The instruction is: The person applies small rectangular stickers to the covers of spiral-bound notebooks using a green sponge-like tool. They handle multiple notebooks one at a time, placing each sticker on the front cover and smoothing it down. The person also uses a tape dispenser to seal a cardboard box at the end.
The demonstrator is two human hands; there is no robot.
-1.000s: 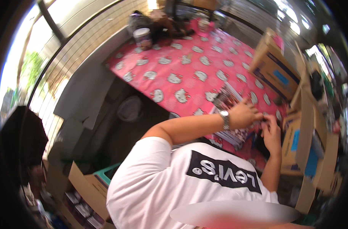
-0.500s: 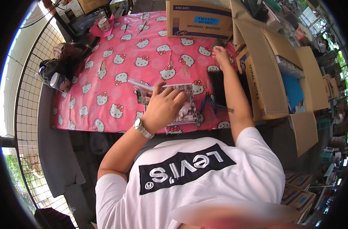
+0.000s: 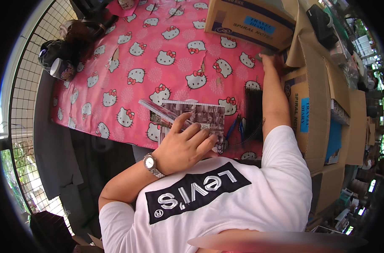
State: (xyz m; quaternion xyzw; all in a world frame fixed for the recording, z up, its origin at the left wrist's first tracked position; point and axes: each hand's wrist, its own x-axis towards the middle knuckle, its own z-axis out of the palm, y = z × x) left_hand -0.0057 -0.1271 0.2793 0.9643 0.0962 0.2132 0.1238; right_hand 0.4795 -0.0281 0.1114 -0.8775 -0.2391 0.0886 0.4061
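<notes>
1. a printed notebook cover stack near the table's front edge is pressed flat by the left hand, fingers spread over it, nothing pinched.
2. blue-handled pliers and black spiral wire are seen just beside the stack.
3. the right hand is stretched toward a cardboard box; its grip cannot be told.
4. everything is laid on a pink cat-print tablecloth.

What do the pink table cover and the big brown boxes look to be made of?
The pink table cover looks like thin plastic sheeting: slightly glossy, printed with cartoon cats, torn in places. The brown boxes look like matte corrugated cardboard, with folded flaps and raw edges.
</notes>
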